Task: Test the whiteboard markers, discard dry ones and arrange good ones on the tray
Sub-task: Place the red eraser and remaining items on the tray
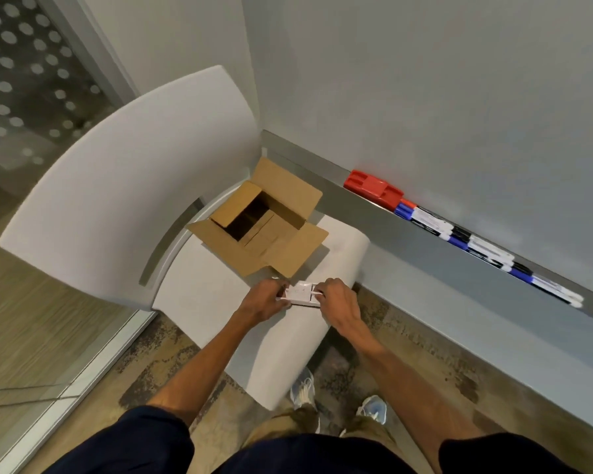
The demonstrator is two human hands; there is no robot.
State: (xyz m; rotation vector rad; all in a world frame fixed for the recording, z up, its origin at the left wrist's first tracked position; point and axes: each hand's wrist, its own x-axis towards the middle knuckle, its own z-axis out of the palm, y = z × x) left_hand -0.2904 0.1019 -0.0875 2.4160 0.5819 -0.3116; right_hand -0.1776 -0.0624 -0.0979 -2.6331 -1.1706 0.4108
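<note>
At centre frame, above the chair (199, 295), left hand (264, 299) and right hand (339, 302) each pinch an end of a white pack (302, 293), opening it, I'd judge. Markers (473, 242) line the tray (298, 162) at right. Next calls for a steady pull apart.

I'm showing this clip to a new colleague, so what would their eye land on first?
Probably the left hand and right hand gripping a small white packet above the white chair. Behind them an open cardboard box sits on its seat, and a red eraser heads a row of markers on the wall tray.
</note>
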